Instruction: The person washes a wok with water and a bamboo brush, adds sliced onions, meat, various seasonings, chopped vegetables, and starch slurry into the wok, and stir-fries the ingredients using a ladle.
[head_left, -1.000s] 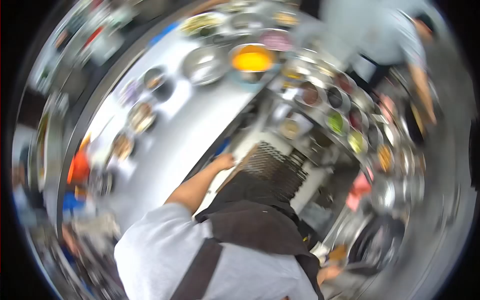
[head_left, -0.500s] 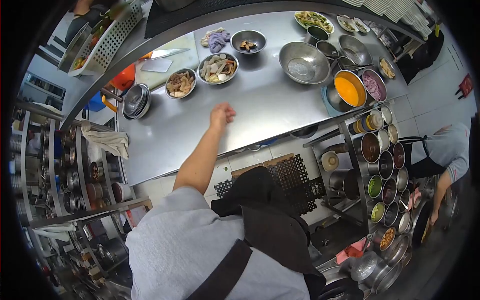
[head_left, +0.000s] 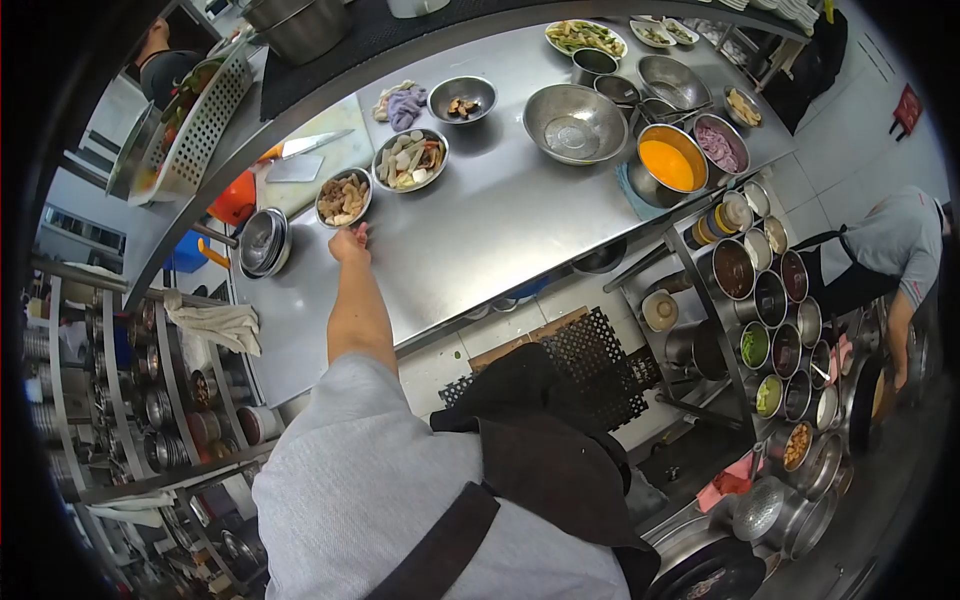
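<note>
My left hand (head_left: pixel 350 241) is at the near rim of a small metal bowl (head_left: pixel 343 197) filled with brown and pinkish food pieces. Its fingers are curled closed against that rim, partly hidden by the hand's back. The bowl stands on the steel worktop (head_left: pixel 450 240). Just right of it sits a second metal bowl (head_left: pixel 411 160) holding pale strips, white chunks and some red pieces. Left of my hand lies a stack of metal bowls (head_left: pixel 265 243). Nowhere in the frame does my right hand show.
A knife (head_left: pixel 318 142) lies on a cutting board (head_left: pixel 350 130) behind the bowls. Farther right stand a large steel bowl (head_left: pixel 576 123) and a pot of orange liquid (head_left: pixel 672 160). An overhead shelf (head_left: pixel 400 40) crosses the back. A co-worker (head_left: pixel 880 240) is at the right.
My left hand has gone left and forward from over the open worktop to the rim of the small bowl. The whole view has shifted with my head.
</note>
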